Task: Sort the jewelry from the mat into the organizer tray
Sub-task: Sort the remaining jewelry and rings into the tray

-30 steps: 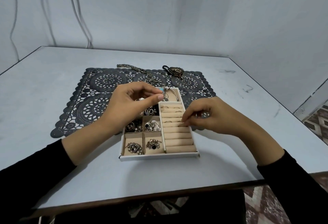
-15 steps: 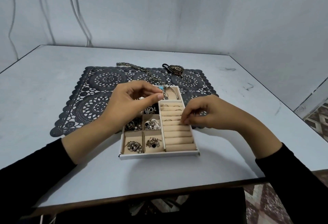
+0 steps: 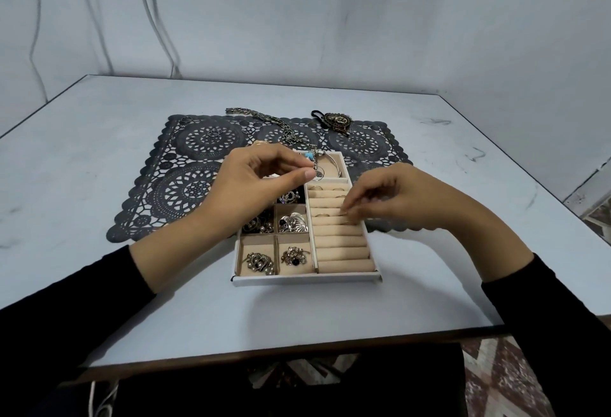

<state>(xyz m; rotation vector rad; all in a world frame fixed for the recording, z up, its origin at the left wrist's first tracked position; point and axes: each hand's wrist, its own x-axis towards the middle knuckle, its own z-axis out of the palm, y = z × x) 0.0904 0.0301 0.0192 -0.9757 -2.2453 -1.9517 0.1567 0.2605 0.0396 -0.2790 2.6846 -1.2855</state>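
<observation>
- On the pale blue-grey table (image 3: 99,168) in front of you lay a dark grey lacy mat (image 3: 185,185). The white organizer tray with soft beige lining (image 3: 305,279) sat partly on the mat's near edge.
- Your left hand (image 3: 254,182) was above the far left part of the tray. Its thumb and first finger pinched a small silver trinket with a blue stone (image 3: 314,165), which hung over the far end of the tray.
- Your right hand (image 3: 403,198) was over the right side of the tray. Its fingertips (image 3: 355,208) were bunched together at the beige ring rolls (image 3: 340,251). They pinched what looked like a thin gold ring (image 3: 345,215), but that spot was blurry.
- A few other small rings (image 3: 317,188) were stuck in the far rolls.
- The little square boxes on the tray's left side held shiny silver brooches (image 3: 259,263), one in each of the two nearest boxes.
- A thin round bangle (image 3: 334,165) lay in the box at the far end of the tray.
- These things lay on the mat outside the tray:
  - a long silver chain (image 3: 264,120) at the far edge
  - a dark round ornament with a black loop (image 3: 337,120) to the right of the chain
  - a few tiny loose rings (image 3: 214,133) in the far left part
- You wore black sleeves (image 3: 66,317) on both arms.
</observation>
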